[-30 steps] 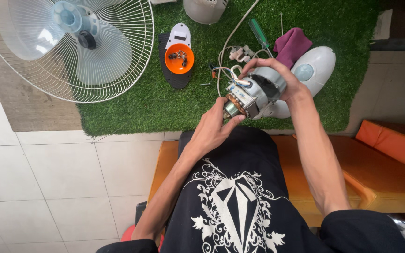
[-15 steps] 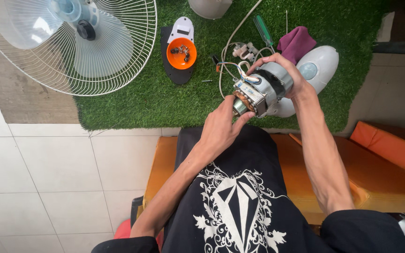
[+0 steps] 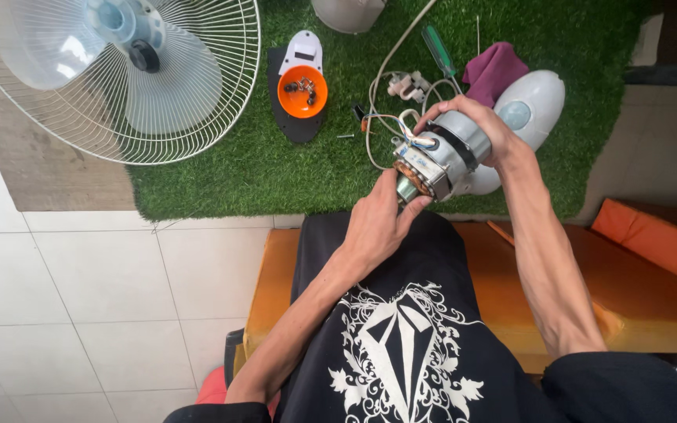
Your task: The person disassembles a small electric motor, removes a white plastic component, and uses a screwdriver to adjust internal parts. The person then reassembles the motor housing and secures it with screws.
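At frame centre, the fan motor (image 3: 442,160) is gripped from above by the right hand (image 3: 476,125), fingers curled. Its lower end is pinched by the left hand (image 3: 378,223), wrist bent upward.

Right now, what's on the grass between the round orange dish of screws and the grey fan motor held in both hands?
Head view: loose white wires, a small white switch part and a few small dark bits lie between orange dish and motor.

Place: a home floor used as a repair spot.
Signs: white floor tiles (image 3: 80,290), green artificial-grass mat (image 3: 276,164), dismantled white wire-caged fan (image 3: 119,70), green-handled screwdriver (image 3: 438,50).
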